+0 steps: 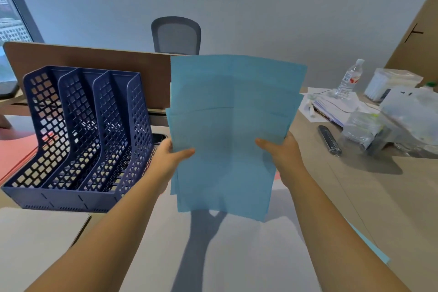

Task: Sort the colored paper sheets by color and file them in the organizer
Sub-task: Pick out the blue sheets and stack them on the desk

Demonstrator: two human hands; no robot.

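Both hands hold a stack of blue paper sheets (233,130) upright above the bench (379,197), the left hand (169,156) gripping its left edge and the right hand (282,152) its right edge, thumbs pressed on the front. Just left stands the dark blue lattice-walled organizer (80,140), pink sheets (16,152) lying behind it. A mesh-backed chair (176,35) faces a plain grey wall.
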